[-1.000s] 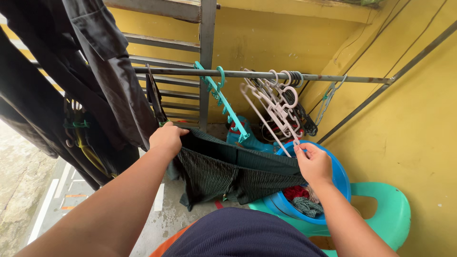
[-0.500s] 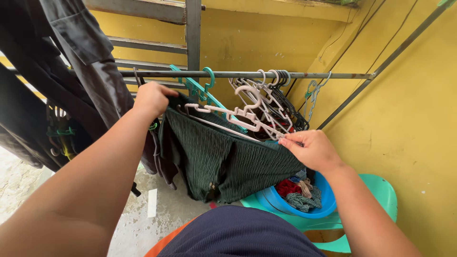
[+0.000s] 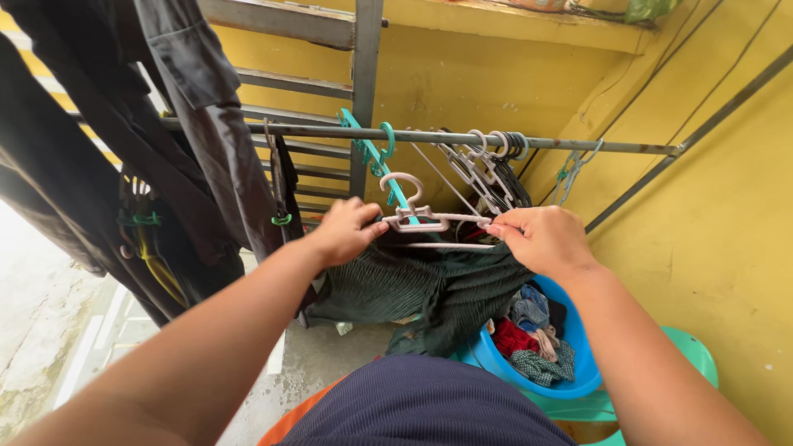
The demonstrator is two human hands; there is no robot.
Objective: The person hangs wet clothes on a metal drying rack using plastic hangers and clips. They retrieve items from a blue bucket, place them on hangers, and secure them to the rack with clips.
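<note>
My left hand and my right hand hold the two ends of a pale pink plastic hanger, level in front of me. A dark green ribbed garment hangs below the hanger and droops between my hands; its top edge is pinched under my fingers. Just behind, a grey metal rail carries several empty pink, white and black hangers and a teal clip hanger.
A blue basin with red, checked and blue clothes sits on a green plastic chair at lower right. Dark garments hang on the left of the rail. Yellow walls close in behind and to the right. Wet concrete floor lies below.
My left hand came down from near the rail and took the hanger's left end. The hanger went from tilted to level, and the green garment now sags lower beneath it.
</note>
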